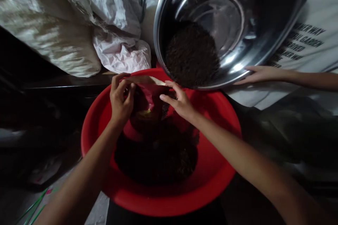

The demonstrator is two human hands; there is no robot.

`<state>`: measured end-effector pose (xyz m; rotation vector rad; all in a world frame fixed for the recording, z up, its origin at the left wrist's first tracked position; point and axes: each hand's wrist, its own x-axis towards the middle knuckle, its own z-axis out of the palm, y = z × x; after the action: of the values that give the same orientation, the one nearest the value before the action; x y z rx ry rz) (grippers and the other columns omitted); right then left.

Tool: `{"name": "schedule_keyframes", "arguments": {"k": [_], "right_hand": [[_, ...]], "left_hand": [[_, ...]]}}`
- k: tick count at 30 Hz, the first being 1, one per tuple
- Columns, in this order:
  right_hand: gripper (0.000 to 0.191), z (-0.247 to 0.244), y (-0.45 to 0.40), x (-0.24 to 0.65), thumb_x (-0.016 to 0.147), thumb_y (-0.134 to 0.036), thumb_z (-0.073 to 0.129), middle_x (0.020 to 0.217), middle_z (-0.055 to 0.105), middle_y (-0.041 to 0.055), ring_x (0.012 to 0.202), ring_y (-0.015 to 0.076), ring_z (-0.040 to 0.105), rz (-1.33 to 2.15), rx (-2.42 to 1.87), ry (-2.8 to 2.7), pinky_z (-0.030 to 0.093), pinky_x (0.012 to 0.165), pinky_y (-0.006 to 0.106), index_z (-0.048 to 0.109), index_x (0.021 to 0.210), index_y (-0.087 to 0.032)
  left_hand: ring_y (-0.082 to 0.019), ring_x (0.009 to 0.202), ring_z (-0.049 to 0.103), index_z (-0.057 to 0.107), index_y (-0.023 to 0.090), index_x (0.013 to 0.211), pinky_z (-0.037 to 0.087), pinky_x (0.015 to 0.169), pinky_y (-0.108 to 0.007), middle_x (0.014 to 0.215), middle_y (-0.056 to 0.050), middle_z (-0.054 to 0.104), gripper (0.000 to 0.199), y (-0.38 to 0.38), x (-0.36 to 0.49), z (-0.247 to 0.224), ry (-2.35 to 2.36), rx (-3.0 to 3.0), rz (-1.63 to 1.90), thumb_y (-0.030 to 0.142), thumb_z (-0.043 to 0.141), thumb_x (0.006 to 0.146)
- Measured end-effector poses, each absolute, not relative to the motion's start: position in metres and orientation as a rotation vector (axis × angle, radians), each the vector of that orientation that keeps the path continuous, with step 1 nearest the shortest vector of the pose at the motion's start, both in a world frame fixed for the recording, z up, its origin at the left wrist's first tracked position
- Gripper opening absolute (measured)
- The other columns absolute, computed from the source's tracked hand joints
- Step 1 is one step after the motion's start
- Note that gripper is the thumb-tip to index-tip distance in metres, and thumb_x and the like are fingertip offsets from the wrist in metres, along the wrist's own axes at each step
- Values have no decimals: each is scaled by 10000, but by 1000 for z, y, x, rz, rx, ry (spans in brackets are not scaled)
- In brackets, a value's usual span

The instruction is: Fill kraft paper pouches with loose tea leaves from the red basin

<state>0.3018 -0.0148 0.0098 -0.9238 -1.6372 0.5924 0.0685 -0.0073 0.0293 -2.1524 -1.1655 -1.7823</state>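
Our left hand [121, 100] and right hand [181, 102] are pinching the red bag [148, 100] by its rim, over the red basin [218, 140]. Someone's tilting a metal bowl [232, 38] of dark stuff [192, 54], maybe soil, beside it.

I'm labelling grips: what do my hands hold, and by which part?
A reddish bag, by its rim, left hand and right hand at opposite sides.

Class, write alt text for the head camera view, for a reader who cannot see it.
Two hands, left and right, hold a bag open over a red basin of dark material; another person's hand steadies a tilted metal bowl.
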Motion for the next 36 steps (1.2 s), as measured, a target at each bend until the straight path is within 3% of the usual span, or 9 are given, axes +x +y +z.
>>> {"name": "schedule_keyframes", "arguments": {"k": [2,5,7,13,16,21,27,31,36], "right_hand": [[372,4,-8,300,859,-475,775,1276,699,90,1242,237,625,611,-956,-1610,469,1128,412,681,1106,-213],[190,11,-7,296,869,-350,785,933,717,23,919,200,662,576,-1011,-1696,525,930,358,659,882,-208],[199,22,-14,291,896,-269,759,819,670,-5,806,181,630,427,-1014,-1706,522,834,334,598,790,-219],[217,39,-43,301,930,-210,690,945,659,42,880,190,633,115,-774,-1843,529,852,354,541,773,-229],[203,38,-48,315,930,-297,677,978,645,45,922,196,631,278,-765,-1797,522,868,366,582,768,-222],[249,36,-42,322,991,-386,562,927,670,30,934,192,630,571,-786,-1496,507,889,352,688,851,-223],[214,15,-17,332,908,-410,555,896,698,38,785,173,645,747,-1055,-1034,524,680,287,644,870,-219],[151,23,-24,342,919,-362,562,887,667,34,794,173,648,466,-948,-1056,541,637,279,629,909,-227],[202,80,-50,319,1037,-347,534,928,714,37,865,178,697,137,-764,-1720,573,830,331,697,999,-234]], "left_hand": [[-231,1207,627,634,227,991,555,1047,-396,1278,-69,648,141,-5,71,27,-1174,-2166,-1774,314,552,1065],[-240,1204,628,656,243,1001,544,1056,-425,1246,-68,652,134,-6,76,29,-1098,-2130,-1807,280,543,1062],[-252,1203,625,678,246,969,532,1056,-457,1232,-74,651,161,-10,76,33,-1041,-2038,-1869,278,549,1060],[-246,1138,640,667,197,834,528,977,-424,1162,-71,678,302,-16,70,39,-1042,-2132,-1934,418,616,1033],[-219,1027,646,654,199,828,516,906,-380,1073,-59,679,329,-15,73,39,-1107,-2320,-1932,437,578,1043],[-189,913,633,643,199,824,471,823,-333,966,-36,663,253,-19,80,40,-1062,-2509,-1938,305,560,1037],[-185,856,627,662,182,777,463,771,-318,914,-39,665,205,-19,73,42,-931,-2656,-1799,234,593,963],[-198,900,641,694,182,810,482,805,-325,934,-46,669,172,-21,74,42,-903,-2674,-1793,218,584,939],[-216,906,646,710,195,898,496,828,-355,947,-61,690,277,-30,79,43,-877,-2693,-1859,346,521,1034]]}}
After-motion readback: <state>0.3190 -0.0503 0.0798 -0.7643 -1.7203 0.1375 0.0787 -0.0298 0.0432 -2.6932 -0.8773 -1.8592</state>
